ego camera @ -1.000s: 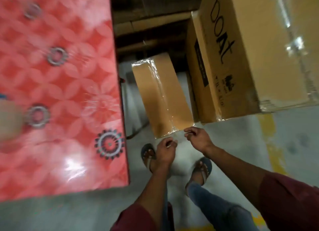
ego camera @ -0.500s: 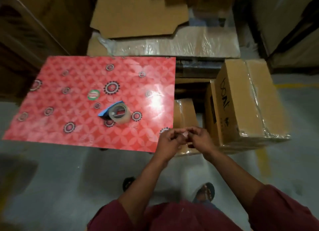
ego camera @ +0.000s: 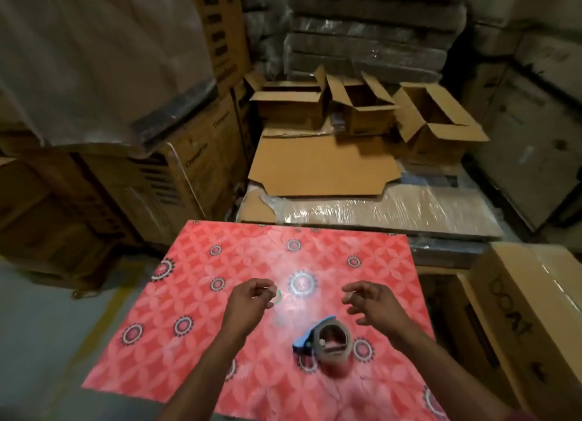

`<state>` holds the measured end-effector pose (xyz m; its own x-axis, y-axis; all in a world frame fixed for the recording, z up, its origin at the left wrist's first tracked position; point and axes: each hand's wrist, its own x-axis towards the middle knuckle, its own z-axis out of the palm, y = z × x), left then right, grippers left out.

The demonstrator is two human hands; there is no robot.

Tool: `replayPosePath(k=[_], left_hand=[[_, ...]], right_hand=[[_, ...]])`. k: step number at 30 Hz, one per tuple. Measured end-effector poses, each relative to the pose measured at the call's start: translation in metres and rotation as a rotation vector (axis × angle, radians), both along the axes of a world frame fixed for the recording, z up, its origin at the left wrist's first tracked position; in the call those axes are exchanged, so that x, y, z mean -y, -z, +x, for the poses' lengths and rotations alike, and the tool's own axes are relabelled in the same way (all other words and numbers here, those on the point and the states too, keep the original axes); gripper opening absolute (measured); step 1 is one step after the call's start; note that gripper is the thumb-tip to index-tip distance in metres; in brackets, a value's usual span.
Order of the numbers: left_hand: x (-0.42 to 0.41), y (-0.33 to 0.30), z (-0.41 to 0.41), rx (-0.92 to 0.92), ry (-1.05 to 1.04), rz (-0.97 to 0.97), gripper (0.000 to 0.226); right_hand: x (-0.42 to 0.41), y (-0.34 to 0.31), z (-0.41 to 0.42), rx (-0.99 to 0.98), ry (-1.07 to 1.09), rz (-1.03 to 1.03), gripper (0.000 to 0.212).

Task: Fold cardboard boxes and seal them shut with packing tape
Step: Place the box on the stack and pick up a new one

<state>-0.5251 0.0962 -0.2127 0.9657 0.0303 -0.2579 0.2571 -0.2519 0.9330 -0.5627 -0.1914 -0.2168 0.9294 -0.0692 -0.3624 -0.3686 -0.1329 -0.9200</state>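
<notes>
My left hand [ego camera: 250, 299] hovers over the red patterned table [ego camera: 201, 279] with its fingers loosely curled and nothing visible in them. My right hand [ego camera: 370, 301] hovers to the right, fingers spread and relaxed, also empty. A roll of packing tape in a blue dispenser [ego camera: 329, 342] lies on the table just below and between my hands, touching neither. A flat unfolded cardboard sheet [ego camera: 321, 169] lies on a wrapped stack beyond the table. Three open boxes [ego camera: 365, 109] stand behind it with their flaps up.
A sealed brown box with black lettering [ego camera: 522, 313] stands on the floor close to the table's right edge. Tall stacks of wrapped cartons [ego camera: 176, 169] crowd the left and back. Grey floor [ego camera: 63, 326] shows at the left of the table.
My view has swung up from the floor and the taped boxes to the table. My hands, pinched together half a second ago, have parted and moved over the table above the tape roll.
</notes>
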Motion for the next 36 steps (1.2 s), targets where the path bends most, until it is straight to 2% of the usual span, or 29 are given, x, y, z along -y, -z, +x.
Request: replayPosePath(k=[5, 10, 16, 22, 27, 30, 33, 36], left_hand=[[-0.027, 0.003, 0.061, -0.010, 0.057, 0.070, 0.009], [-0.015, 0.003, 0.073, -0.011, 0.103, -0.031, 0.011], [0.006, 0.017, 0.003, -0.165, 0.200, -0.238, 0.011], [0.036, 0.034, -0.073, -0.296, 0.360, -0.211, 0.008], [0.091, 0.038, -0.114, -0.352, 0.494, -0.165, 0.005], [0.157, 0.047, -0.131, -0.369, 0.605, -0.116, 0.027], [0.247, 0.057, -0.163, -0.357, 0.751, -0.076, 0.009], [0.351, 0.058, -0.192, -0.326, 0.772, -0.083, 0.010]], right_hand=[[-0.024, -0.007, 0.063, 0.049, 0.034, -0.035, 0.017], [-0.043, -0.005, 0.070, 0.044, 0.090, -0.015, 0.018], [-0.075, 0.017, -0.012, -0.005, 0.276, 0.095, 0.015], [-0.075, 0.045, -0.131, -0.144, 0.521, 0.152, 0.020], [-0.019, 0.057, -0.207, -0.182, 0.687, 0.160, 0.016], [0.036, 0.060, -0.252, -0.166, 0.785, 0.191, 0.015], [0.111, 0.064, -0.310, -0.171, 0.872, 0.149, 0.015], [0.203, 0.077, -0.366, -0.149, 0.993, 0.142, 0.015]])
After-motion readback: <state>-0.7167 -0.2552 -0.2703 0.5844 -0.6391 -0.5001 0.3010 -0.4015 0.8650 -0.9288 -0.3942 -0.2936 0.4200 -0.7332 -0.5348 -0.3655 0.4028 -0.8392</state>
